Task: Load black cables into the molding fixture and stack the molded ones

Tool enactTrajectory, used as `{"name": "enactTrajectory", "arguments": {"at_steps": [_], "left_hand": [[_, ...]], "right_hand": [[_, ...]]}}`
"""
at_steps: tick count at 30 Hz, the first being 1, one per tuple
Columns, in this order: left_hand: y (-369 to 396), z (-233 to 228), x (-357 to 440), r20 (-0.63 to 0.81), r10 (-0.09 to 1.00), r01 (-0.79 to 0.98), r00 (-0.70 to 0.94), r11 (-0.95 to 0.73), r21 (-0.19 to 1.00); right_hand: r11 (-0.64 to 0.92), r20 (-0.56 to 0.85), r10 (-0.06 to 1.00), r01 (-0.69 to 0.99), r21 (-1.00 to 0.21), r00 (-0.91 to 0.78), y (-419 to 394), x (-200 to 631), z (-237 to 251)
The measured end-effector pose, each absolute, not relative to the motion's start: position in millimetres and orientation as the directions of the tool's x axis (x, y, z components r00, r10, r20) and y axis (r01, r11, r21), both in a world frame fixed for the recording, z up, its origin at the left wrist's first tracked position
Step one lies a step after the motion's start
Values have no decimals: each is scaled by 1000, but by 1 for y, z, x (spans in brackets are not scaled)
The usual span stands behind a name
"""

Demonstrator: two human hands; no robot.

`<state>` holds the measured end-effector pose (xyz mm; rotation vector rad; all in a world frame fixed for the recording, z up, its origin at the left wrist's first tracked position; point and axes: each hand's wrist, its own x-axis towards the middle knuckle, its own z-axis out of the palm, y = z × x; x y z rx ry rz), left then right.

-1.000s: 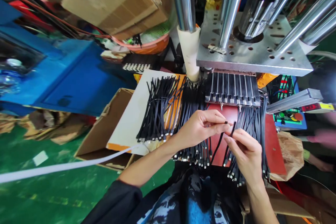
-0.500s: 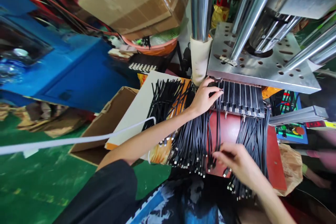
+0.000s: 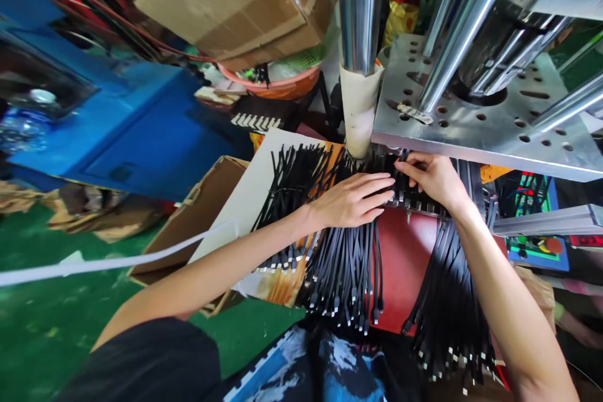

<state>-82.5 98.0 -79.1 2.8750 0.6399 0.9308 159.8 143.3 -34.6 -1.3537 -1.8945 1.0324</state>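
Head view: left hand (image 3: 351,201) flat, grip open, steadying cables (image 3: 346,251) on the red tabletop (image 3: 405,257). Right hand (image 3: 431,176), fingers pinched on a cable end at the far slotted fixture (image 3: 424,198). Advice: seat each end fully, one slot apiece.

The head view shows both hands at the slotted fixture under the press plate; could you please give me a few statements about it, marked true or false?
1. Both hands rest at the slotted fixture under the metal press plate. True.
2. The left hand lies flat, fingers stretched out over the black cables. True.
3. The right hand is holding a screwdriver. False: no tool shows; its fingers touch the fixture and the cable ends there.
4. The surface under the hanging cables is green. False: the red mat lies there; the floor is green.
5. A cardboard box sits at upper left. True.
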Motion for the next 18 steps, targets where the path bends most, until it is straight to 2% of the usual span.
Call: {"name": "enactTrajectory", "arguments": {"at_steps": [4, 8, 12, 14, 15, 17, 18], "left_hand": [[101, -76, -79, 438, 393, 421, 809, -906, 37], [93, -69, -67, 400, 452, 497, 797, -868, -10], [74, -61, -56, 347, 516, 576, 783, -812, -91], [64, -58, -51, 309, 566, 626, 765, -765, -150], [60, -56, -48, 290, 589, 646, 754, -745, -165], [55, -52, -44, 247, 628, 669, 738, -728, -149], [55, -50, -43, 227, 640, 673, 734, -729, -122]], "right_hand": [[193, 83, 967, 487, -852, -240, 141, 161, -40], [157, 45, 958, 385, -909, -284, 144, 165, -45], [178, 79, 972, 470, -865, -224, 143, 164, -46], [233, 181, 972, 582, -779, -148, 131, 165, -44], [289, 243, 956, 642, -710, -162, 121, 166, -42], [418, 314, 905, 744, -522, -287, 98, 169, -39], [462, 304, 882, 785, -412, -360, 88, 171, -37]]}}
